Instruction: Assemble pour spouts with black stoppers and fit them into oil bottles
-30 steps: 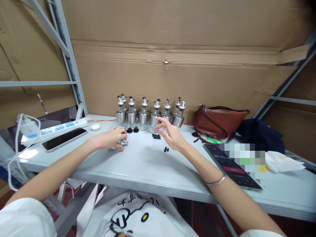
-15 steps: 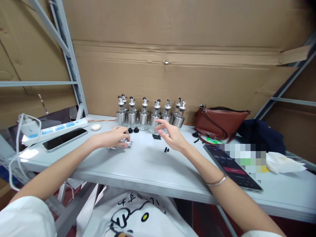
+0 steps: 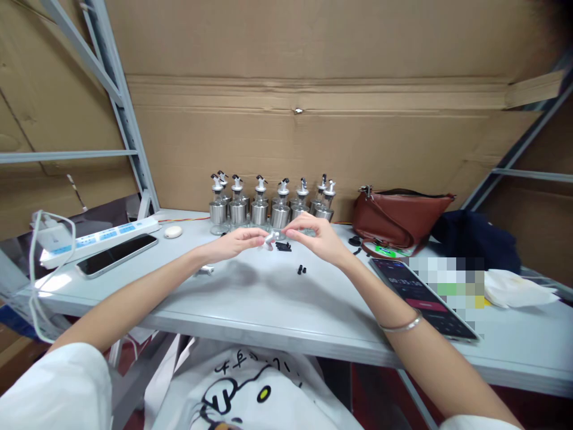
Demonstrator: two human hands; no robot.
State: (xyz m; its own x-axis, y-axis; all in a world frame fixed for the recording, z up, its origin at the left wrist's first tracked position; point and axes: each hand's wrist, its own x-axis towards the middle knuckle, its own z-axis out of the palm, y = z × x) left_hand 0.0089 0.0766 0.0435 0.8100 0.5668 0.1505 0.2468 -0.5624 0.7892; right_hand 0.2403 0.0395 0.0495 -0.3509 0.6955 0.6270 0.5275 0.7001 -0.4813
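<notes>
My left hand (image 3: 239, 243) pinches a small silver pourer spout (image 3: 270, 239) between thumb and fingers, above the table. My right hand (image 3: 316, 237) is closed at the spout's right end, its thumb and fingertips meeting there. Below lie a small pile of black strips (image 3: 283, 246) and a few short black caps (image 3: 301, 270). Another silver spout piece (image 3: 206, 270) rests on the table under my left wrist. Behind my hands stand several glass-and-steel oil bottles (image 3: 260, 212) with pourer tops. The black round stoppers behind my left hand are mostly hidden.
At left are a power strip (image 3: 101, 239), a phone (image 3: 117, 255) and a white round object (image 3: 173, 232). A brown bag (image 3: 400, 221), a dark cloth (image 3: 477, 242), a tablet-like device (image 3: 425, 301) showing a timer and white tissue (image 3: 517, 291) are at right. Cardboard (image 3: 313, 149) walls the back.
My left hand has lifted the pourer spout off the table and moved right. My right hand has closed its fingers and come to the spout's end.
</notes>
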